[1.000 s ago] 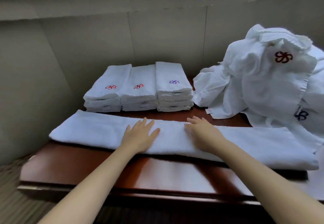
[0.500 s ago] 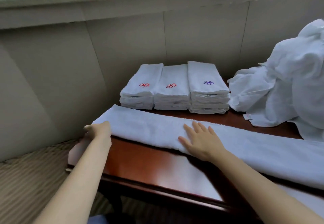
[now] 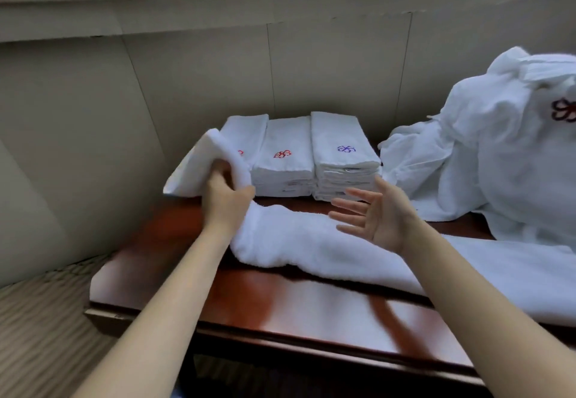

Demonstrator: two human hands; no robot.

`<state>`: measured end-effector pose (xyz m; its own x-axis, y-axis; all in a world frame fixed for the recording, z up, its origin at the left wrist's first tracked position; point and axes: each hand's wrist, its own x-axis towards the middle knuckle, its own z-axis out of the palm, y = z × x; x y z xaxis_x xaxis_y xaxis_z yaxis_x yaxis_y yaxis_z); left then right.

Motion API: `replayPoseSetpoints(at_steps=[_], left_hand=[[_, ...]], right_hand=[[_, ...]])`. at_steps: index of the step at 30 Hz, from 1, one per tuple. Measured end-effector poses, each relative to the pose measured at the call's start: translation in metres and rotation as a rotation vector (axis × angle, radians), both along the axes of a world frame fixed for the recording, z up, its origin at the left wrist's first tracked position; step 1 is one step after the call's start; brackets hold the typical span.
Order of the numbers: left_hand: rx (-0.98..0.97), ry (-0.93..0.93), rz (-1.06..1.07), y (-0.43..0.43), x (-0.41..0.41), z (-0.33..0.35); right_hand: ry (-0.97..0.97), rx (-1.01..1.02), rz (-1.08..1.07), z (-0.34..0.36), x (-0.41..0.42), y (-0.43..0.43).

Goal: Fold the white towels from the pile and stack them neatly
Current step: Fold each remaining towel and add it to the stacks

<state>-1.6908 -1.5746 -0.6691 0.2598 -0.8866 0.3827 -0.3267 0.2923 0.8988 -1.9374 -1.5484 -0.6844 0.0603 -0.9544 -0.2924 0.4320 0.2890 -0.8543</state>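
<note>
While the left hand grips one end of a long towel lifted off the counter, right hand open above it, folded stacks behind, loose pile at right.

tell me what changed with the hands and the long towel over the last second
The left hand slid from the middle of the long towel to its left end, gripped it and lifted it up and inward toward the right. The right hand, which lay flat on the towel, has come off it and hovers open above it. The three folded stacks, the unfolded pile and the table stayed as they were.
</note>
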Motion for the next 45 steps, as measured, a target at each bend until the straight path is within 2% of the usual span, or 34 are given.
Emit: replayPoseSetpoints(at_steps=[2, 5, 7, 9, 12, 16, 19, 21, 23, 26, 28, 29, 31, 35, 40, 41, 45], left_hand=[[-0.022, -0.344, -0.24, 0.015, -0.026, 0.002], [-0.012, -0.864, -0.5, 0.036, -0.056, -0.012], [0.029, -1.03, -0.613, 0.043, -0.068, -0.021], [0.081, -1.036, -0.665, 0.045, -0.072, -0.025], [0.027, -0.978, -0.613, 0.041, -0.067, -0.023], [-0.073, -0.84, -0.387, 0.03, -0.052, -0.02], [-0.036, -0.757, -0.266, 0.018, -0.046, -0.024], [0.049, -0.702, -0.197, 0.01, -0.048, -0.028], [0.199, -0.638, -0.163, 0.004, -0.055, -0.033], [0.526, -0.417, -0.243, -0.003, -0.076, -0.042], [0.722, -0.24, -0.389, -0.004, -0.093, -0.045], [0.772, -0.225, -0.445, -0.004, -0.101, -0.045], [0.776, -0.321, -0.465, -0.006, -0.114, -0.046], [0.754, -0.574, -0.396, -0.01, -0.125, -0.048], [0.792, -0.59, -0.453, -0.016, -0.122, -0.048], [0.784, -0.598, -0.456, -0.015, -0.123, -0.048], [0.777, -0.658, -0.386, -0.012, -0.126, -0.048]], right_hand=[[-0.084, 0.042, 0.004, 0.005, -0.017, 0.005], [-0.106, 0.038, 0.061, 0.003, -0.03, 0.013], [-0.03, 0.044, 0.08, 0.0, -0.032, 0.018], [0.188, 0.088, 0.028, -0.006, -0.031, 0.022], [0.42, 0.118, -0.126, -0.013, -0.031, 0.026], [0.425, 0.056, -0.22, 0.008, -0.052, 0.033], [0.376, 0.045, -0.298, 0.038, -0.095, 0.044], [0.345, 0.044, -0.348, 0.05, -0.131, 0.059], [0.451, 0.062, -0.423, 0.052, -0.162, 0.078], [0.807, 0.181, -0.493, 0.032, -0.193, 0.1], [1.074, 0.287, -0.413, 0.014, -0.2, 0.106], [1.165, 0.326, -0.359, 0.007, -0.201, 0.107], [1.24, 0.354, -0.316, -0.001, -0.204, 0.106], [1.221, 0.318, -0.347, -0.002, -0.213, 0.105], [1.129, 0.3, -0.352, -0.001, -0.224, 0.11], [1.162, 0.321, -0.327, -0.003, -0.223, 0.11], [1.498, 0.412, -0.238, -0.014, -0.211, 0.109]])
